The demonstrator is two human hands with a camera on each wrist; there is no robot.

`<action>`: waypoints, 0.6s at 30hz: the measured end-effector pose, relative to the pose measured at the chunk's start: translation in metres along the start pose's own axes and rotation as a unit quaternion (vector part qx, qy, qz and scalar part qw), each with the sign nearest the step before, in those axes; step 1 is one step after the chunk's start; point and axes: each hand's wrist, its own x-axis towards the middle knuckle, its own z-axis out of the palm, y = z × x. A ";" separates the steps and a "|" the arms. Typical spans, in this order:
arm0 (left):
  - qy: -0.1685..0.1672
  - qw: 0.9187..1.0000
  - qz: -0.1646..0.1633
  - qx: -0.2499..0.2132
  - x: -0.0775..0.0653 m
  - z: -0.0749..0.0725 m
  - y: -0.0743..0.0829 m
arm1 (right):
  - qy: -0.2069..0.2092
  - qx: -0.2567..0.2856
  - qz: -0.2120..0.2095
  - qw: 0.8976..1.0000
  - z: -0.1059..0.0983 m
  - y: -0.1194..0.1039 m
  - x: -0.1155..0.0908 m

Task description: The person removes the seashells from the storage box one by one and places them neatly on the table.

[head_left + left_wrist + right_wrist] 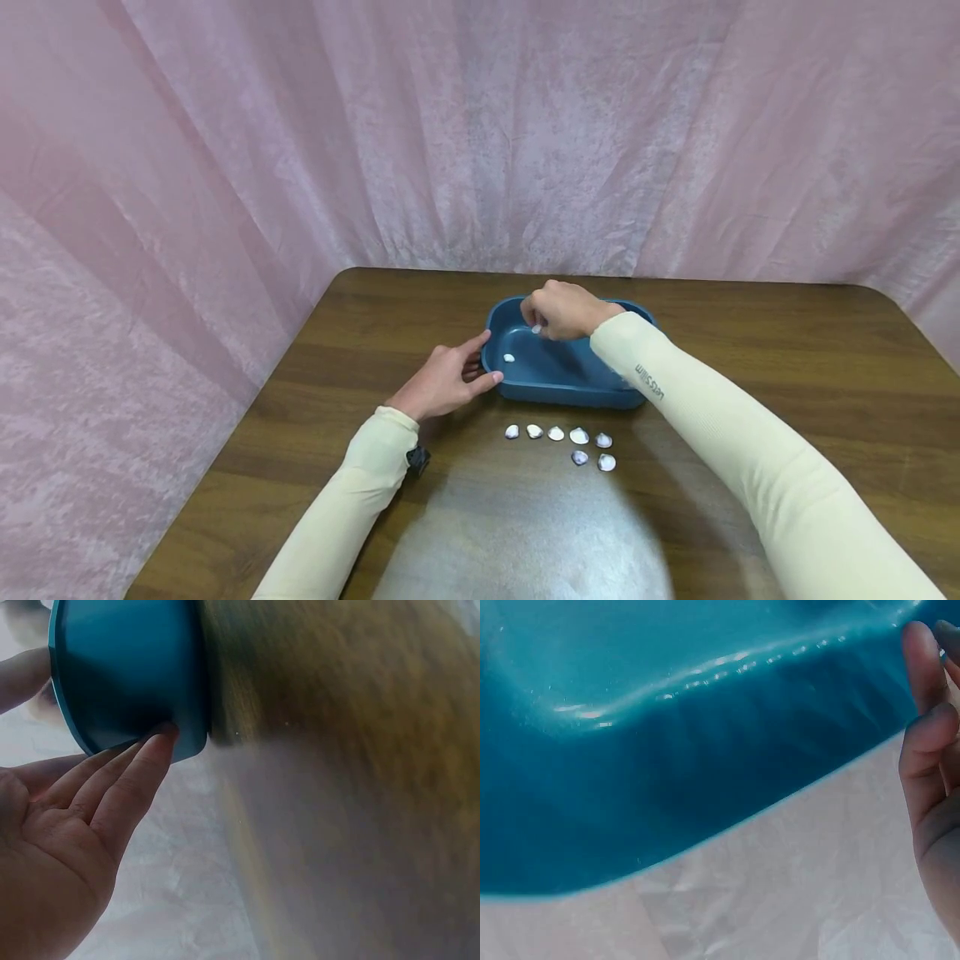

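Note:
A blue rectangular basin (570, 395) stands on the wooden table. My left hand (444, 379) rests against its left end, thumb and forefinger spread at the rim. In the left wrist view, the fairly straight fingers (124, 787) touch the basin's outer wall (135, 667). My right hand (566, 310) is over the inside of the basin and pinches a small white seashell (536, 329) between its fingertips. Another white seashell (509, 358) lies on the basin floor near the left end. In the right wrist view the curled fingers (926, 746) show at the right edge; the held shell is mostly hidden there.
In front of the basin, several seashells (556, 433) lie in a row on the table (750, 358), with a pale seashell (606, 462) and a purplish seashell (580, 457) nearer me. Pink curtains (525, 150) hang behind and left of the table.

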 end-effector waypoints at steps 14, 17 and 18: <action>-0.001 1.000 0.001 0.004 0.002 0.001 -0.002 | 0.001 0.047 -0.018 0.999 -0.014 -0.005 -0.025; 0.002 1.000 0.002 0.005 0.001 0.001 -0.002 | 0.017 0.052 -0.036 0.998 -0.016 -0.007 -0.033; 0.003 1.000 0.002 0.004 0.001 0.002 -0.002 | 0.022 0.051 -0.041 0.998 -0.016 -0.007 -0.036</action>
